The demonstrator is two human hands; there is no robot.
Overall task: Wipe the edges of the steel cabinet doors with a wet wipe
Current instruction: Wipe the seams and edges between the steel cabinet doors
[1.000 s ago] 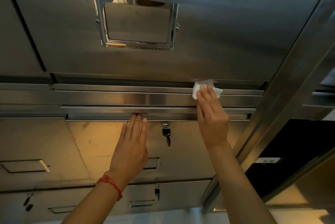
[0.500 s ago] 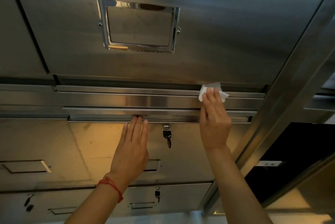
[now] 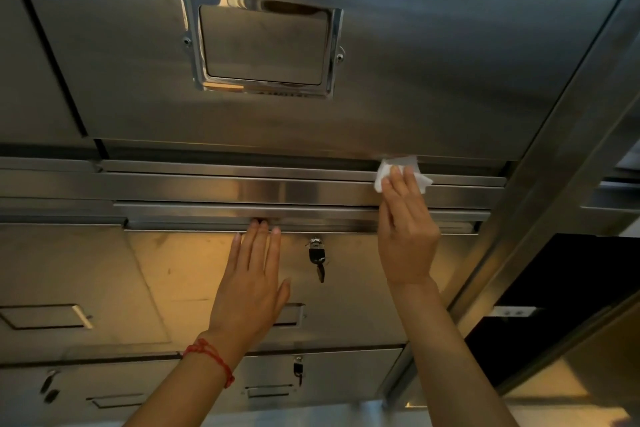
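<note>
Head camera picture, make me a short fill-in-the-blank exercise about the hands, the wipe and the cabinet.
1. The white wipe is pressed to the cabinet door edge by the ____ hand.
2. The left hand lies flat on the door, and its wrist wears a ____ string bracelet.
3. A key hangs from the lock ____ the two hands.

Missing words: right; red; between

Both bare forearms are reaching up and away. Left hand [image 3: 251,283] is lying flat, fingers straight and together, thumb out to the right, red string on its wrist. Right hand [image 3: 407,236] is sitting farther right, fingers extended and pressing forward, palm down.
</note>
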